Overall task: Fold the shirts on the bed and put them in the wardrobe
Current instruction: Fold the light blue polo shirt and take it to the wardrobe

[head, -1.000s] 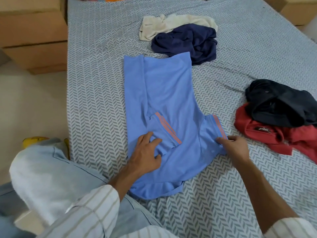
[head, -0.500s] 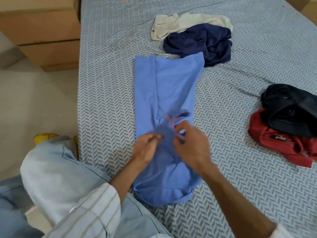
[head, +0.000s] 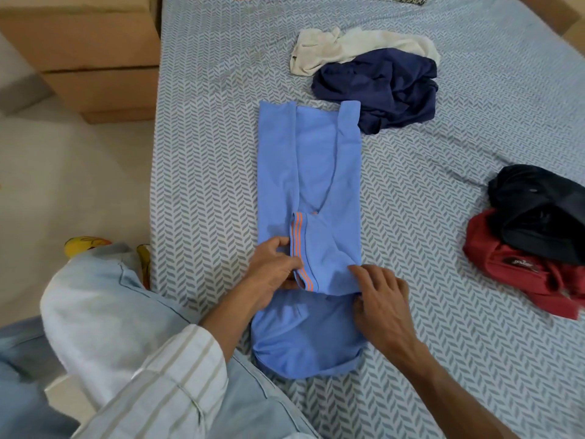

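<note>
A light blue shirt (head: pixel 319 166) lies lengthwise on the bed (head: pixel 205 153), both sides folded in to a narrow strip. Its sleeve with orange-striped cuff (head: pixel 300 251) lies across the middle. My left hand (head: pixel 273 269) pinches that cuff at the strip's left edge. My right hand (head: pixel 381 299) presses with spread fingers on the shirt's right edge, just below the sleeve. A cream shirt (head: pixel 357 47) and a navy shirt (head: pixel 380 87) lie crumpled beyond the blue one. At the right, a black shirt (head: pixel 544 213) sits on a red shirt (head: pixel 519 274).
Brown wooden drawers (head: pixel 85 58) stand left of the bed, across a strip of pale floor (head: pixel 69 185). My knee in light jeans (head: pixel 104 312) is against the bed's near left edge. The wardrobe is not in view.
The right sleeve and side have been folded over onto the shirt's middle. My right hand moved from the sleeve to the right edge; my left hand now pinches the cuff.
</note>
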